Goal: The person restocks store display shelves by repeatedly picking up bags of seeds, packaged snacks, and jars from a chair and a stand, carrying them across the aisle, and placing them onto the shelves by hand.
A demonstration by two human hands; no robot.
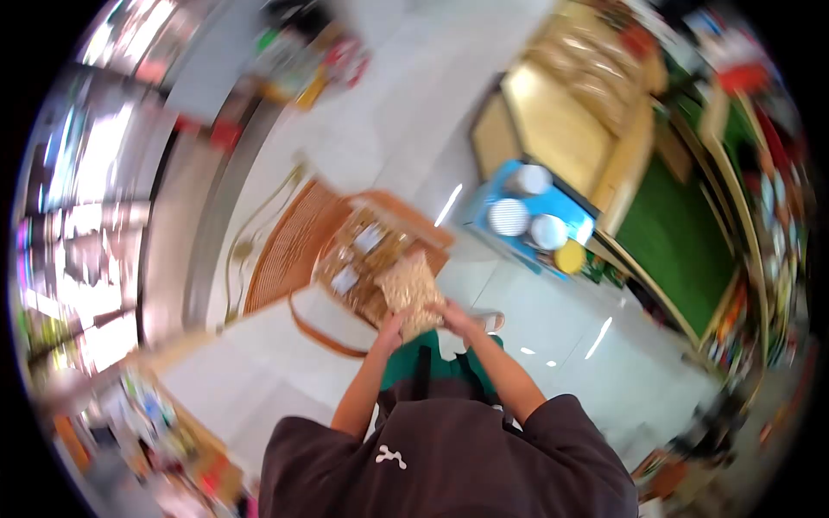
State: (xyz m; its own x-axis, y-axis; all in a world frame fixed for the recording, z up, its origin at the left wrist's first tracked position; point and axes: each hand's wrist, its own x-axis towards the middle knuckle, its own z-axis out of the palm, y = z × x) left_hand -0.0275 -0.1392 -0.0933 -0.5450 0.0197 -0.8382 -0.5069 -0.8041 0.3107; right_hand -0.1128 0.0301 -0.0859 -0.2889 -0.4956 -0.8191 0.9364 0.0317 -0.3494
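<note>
Between my two hands is a clear bag of small pale beige pieces [409, 292]; what the pieces are, I cannot make out. My left hand [391, 329] grips its lower left edge, and my right hand [455, 318] has hold of the lower right edge. Just beyond it, clear packs of brown food [367, 237] with white labels lie on the seat of an orange-brown chair [289, 242]. The held bag overlaps the nearest packs from my view, and whether it touches them is unclear.
To the right, a blue box [527, 207] holds several lidded jars beside a wooden display stand [561, 129] with packets on it. A white tabletop [250, 384] lies at lower left. Green-lined shelving [682, 233] runs along the right. Blurred shelves fill the far left.
</note>
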